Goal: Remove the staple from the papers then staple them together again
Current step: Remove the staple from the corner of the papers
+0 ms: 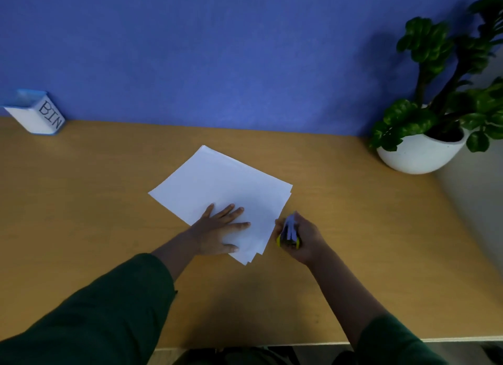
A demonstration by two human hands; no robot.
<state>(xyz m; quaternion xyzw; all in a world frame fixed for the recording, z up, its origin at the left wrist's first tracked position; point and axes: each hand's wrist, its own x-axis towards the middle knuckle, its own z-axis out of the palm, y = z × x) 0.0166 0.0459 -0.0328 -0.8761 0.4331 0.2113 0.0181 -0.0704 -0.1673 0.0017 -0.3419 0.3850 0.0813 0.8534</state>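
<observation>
I have the papers [217, 190] lying flat at the centre of the desk [81, 201], turned on a slant so one corner points to 12 o'clock and the nearest to about 5 o'clock, where the sheets fan slightly out of line. My left hand [220, 228] rests on them with straight, spread fingers, pressing down the near part of the stack. My right hand [299, 239] sits just beside the stack's 4 o'clock edge, fingers curled around a small tool [289, 232] with a pale body and yellow at its base; I cannot tell from this view whether it is the staple remover or the stapler, and I cannot see a staple anywhere on the sheets. I judge the paper light, limp and slippery sheet on sheet, so it will skate on the smooth desk unless pinned, and a corner will tear if pulled hard. The best hold is a flat palm close to the working corner, with the tool brought in at the edge. A box marked BIN [38, 117] stands at 10 o'clock, and a potted plant [435, 114] at 2 o'clock.
</observation>
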